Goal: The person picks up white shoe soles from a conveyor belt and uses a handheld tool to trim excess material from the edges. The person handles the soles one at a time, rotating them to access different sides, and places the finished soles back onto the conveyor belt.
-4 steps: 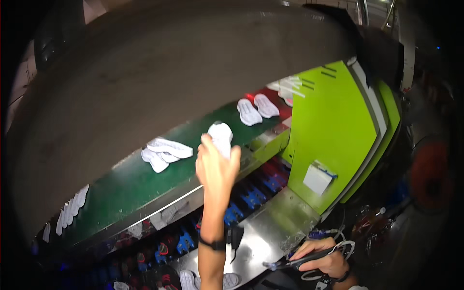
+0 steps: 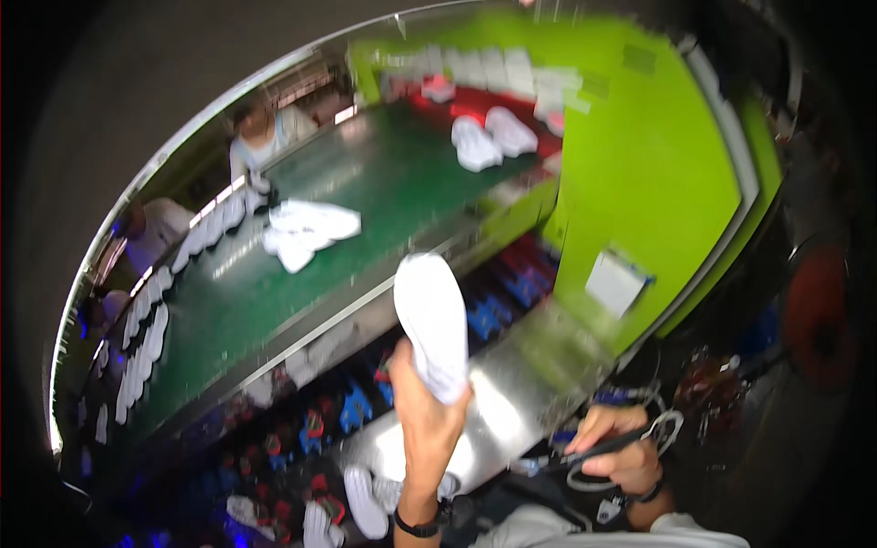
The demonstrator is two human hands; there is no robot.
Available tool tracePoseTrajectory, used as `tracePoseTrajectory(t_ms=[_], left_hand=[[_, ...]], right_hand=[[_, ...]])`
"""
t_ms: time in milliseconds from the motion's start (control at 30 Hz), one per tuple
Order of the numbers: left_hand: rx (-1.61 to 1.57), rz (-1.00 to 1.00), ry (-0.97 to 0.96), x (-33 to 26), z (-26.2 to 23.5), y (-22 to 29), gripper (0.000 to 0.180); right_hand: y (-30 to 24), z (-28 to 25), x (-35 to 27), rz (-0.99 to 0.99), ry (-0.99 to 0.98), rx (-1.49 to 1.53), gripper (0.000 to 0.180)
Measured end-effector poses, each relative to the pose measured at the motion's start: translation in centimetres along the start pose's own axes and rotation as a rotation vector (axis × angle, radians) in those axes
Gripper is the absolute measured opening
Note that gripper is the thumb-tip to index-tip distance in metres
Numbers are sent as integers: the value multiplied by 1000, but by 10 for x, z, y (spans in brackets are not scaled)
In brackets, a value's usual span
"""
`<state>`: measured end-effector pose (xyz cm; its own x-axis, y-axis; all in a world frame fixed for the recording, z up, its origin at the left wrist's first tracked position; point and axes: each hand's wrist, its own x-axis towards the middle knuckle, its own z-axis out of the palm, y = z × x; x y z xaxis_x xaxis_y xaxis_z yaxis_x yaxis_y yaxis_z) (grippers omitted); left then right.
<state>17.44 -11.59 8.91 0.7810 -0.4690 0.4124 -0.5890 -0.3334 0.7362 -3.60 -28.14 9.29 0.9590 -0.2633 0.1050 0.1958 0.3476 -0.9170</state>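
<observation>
Left hand (image 2: 426, 411) was closed around the lower end of a white sole (image 2: 431, 320), frame centre, probably to leave its face uncovered. Right hand (image 2: 637, 464), lower right, curled pen-style around a black tool (image 2: 623, 442), likely for control.

This shoe sole (image 2: 433, 320) I'm holding looks smooth, kinda matt; my metal bench (image 2: 525, 402) is super shiny, belt (image 2: 393, 173) looks slightly glossy.

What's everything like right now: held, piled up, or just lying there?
White sole, held in the air
Left hand, closed on the sole
Black tool, held
Right hand, closed on the tool
Green belt, can't tell if moving
Sole pile, overlapping on the belt
Sole pair, lying side by side
</observation>
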Motion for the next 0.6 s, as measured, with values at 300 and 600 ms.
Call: tracePoseTrajectory(t_ms=[300,600], left_hand=[[-1184,-1034,-99,-223,-47,-10,51],[-1215,-921,423,-236,-69,-12,59]], right_hand=[[40,75,26,-202,-156,-465,26],[76,136,35,-243,-501,-322,31]])
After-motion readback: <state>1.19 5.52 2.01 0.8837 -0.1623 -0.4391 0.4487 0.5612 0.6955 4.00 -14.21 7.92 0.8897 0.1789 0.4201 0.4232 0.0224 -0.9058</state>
